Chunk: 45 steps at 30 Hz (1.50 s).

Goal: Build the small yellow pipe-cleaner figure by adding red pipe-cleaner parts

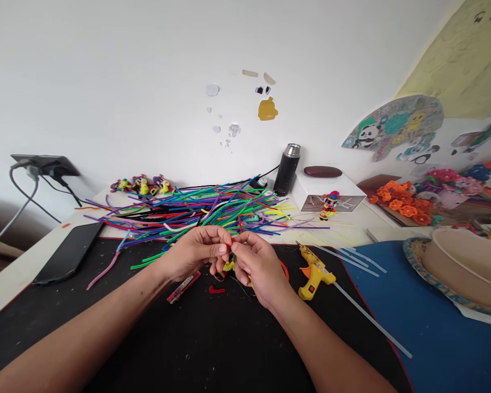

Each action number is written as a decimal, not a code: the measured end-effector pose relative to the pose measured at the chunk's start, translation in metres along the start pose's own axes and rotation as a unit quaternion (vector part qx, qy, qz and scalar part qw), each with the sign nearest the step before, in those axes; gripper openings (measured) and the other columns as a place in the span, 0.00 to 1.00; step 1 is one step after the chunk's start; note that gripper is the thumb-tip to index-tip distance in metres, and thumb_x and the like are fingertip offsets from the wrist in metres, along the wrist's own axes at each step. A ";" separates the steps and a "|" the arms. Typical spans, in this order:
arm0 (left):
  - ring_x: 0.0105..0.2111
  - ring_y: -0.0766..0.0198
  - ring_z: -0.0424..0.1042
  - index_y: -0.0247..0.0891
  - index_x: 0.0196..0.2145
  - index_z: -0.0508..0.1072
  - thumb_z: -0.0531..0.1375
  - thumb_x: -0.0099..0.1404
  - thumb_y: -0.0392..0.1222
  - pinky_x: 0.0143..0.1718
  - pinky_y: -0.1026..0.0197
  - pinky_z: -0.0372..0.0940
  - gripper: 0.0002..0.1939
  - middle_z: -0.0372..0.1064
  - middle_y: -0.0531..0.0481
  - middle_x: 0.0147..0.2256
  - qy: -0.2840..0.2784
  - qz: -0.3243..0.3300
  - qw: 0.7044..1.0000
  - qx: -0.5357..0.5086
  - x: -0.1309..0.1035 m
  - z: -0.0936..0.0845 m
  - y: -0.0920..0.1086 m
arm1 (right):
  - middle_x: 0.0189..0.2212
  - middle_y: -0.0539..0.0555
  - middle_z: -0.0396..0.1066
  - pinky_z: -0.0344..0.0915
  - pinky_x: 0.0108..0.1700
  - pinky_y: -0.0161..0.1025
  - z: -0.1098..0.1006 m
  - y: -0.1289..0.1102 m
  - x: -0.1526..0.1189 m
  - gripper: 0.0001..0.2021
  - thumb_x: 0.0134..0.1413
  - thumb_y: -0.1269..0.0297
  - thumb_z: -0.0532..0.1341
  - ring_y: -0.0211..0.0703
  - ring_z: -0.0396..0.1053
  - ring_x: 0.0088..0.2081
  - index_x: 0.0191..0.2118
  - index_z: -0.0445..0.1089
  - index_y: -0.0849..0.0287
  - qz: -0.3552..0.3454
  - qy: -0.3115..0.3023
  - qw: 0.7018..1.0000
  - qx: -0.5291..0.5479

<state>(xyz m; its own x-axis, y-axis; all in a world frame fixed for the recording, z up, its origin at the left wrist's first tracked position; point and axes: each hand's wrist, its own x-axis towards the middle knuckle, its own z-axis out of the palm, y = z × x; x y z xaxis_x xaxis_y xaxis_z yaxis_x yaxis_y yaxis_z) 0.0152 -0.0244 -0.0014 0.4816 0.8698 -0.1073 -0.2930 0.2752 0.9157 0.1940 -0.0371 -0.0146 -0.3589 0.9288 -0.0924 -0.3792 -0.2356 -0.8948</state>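
My left hand (200, 251) and my right hand (257, 267) meet above the black mat (213, 349), fingers closed. Between their fingertips is a small red piece of pipe cleaner (229, 245), mostly covered by the fingers. Just below it, a small pipe-cleaner figure with yellow parts (229, 266) shows between the hands; how it is supported is hidden. A short bent red pipe-cleaner piece (217, 290) lies on the mat in front. Left of it is a red-and-clear utility-knife-like tool (184, 287), partly behind my left wrist.
Many coloured pipe cleaners (213, 204) are heaped behind the hands. A yellow glue gun (316, 273) with a long glue stick lies at right. A phone (69, 251) is at left. A black flask (287, 170), finished figure (329, 204) and beige basin (470, 262) stand farther off.
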 end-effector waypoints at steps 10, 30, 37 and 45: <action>0.17 0.68 0.74 0.32 0.32 0.78 0.79 0.54 0.45 0.16 0.71 0.65 0.18 0.76 0.51 0.23 0.020 0.004 1.000 -0.001 0.001 0.003 -0.002 | 0.12 0.37 0.57 0.45 0.15 0.28 0.000 -0.001 -0.001 0.14 0.53 0.55 0.69 0.29 0.52 0.11 0.33 0.66 0.56 0.006 -0.002 1.000 -0.002; 0.19 0.67 0.75 0.32 0.33 0.79 0.77 0.57 0.45 0.18 0.71 0.67 0.16 0.77 0.49 0.24 0.006 0.011 1.000 -0.009 0.001 -0.003 -0.004 | 0.13 0.36 0.55 0.45 0.15 0.29 -0.001 0.001 -0.002 0.13 0.54 0.55 0.68 0.28 0.51 0.12 0.34 0.65 0.56 0.019 -0.013 1.000 0.022; 0.22 0.66 0.78 0.32 0.38 0.83 0.75 0.61 0.39 0.23 0.71 0.73 0.10 0.80 0.48 0.28 -0.007 0.018 0.999 -0.049 0.002 -0.005 -0.008 | 0.13 0.36 0.53 0.45 0.16 0.28 -0.001 -0.001 -0.001 0.14 0.53 0.55 0.69 0.28 0.51 0.12 0.34 0.65 0.56 0.019 0.001 0.999 0.038; 0.22 0.67 0.78 0.32 0.37 0.83 0.76 0.59 0.37 0.23 0.72 0.73 0.10 0.80 0.48 0.27 -0.005 0.012 0.997 -0.073 0.001 0.000 -0.007 | 0.13 0.36 0.53 0.46 0.16 0.29 -0.002 0.001 -0.001 0.14 0.55 0.55 0.69 0.29 0.52 0.12 0.34 0.66 0.56 0.017 -0.007 0.999 0.038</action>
<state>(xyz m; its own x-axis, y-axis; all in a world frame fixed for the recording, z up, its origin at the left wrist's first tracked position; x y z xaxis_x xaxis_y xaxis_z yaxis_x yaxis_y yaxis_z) 0.0176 -0.0252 -0.0075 0.4806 0.8731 -0.0812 -0.4218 0.3114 0.8515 0.1959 -0.0374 -0.0160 -0.3847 0.9158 -0.1152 -0.4307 -0.2885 -0.8551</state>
